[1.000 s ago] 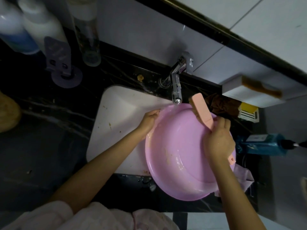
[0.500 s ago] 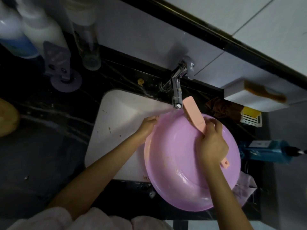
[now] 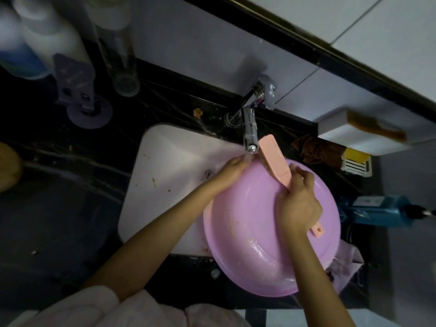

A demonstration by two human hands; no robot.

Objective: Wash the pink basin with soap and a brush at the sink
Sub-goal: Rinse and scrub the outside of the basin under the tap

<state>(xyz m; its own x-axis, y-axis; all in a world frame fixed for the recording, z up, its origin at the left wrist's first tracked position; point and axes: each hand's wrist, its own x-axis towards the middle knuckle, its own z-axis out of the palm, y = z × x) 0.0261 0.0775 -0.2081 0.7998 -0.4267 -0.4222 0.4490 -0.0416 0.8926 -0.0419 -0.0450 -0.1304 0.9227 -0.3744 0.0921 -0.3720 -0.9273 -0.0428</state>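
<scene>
Pink basin (image 3: 259, 232) leans on the sink's (image 3: 169, 185) right edge, left hand (image 3: 232, 169) gripping its rim for steadiness; right hand (image 3: 298, 201) clutches the brush (image 3: 274, 159) by the tap (image 3: 250, 131), likely wetting it.

1. The pink basin (image 3: 254, 234) fills the right half of the sink (image 3: 169, 161); the left half lies open.
2. The faucet (image 3: 249, 131) hangs just above the basin's far rim, the brush (image 3: 274, 159) head beside it.
3. A blue bottle (image 3: 377, 211) and brown cloth (image 3: 317, 151) crowd the basin's right side.
</scene>
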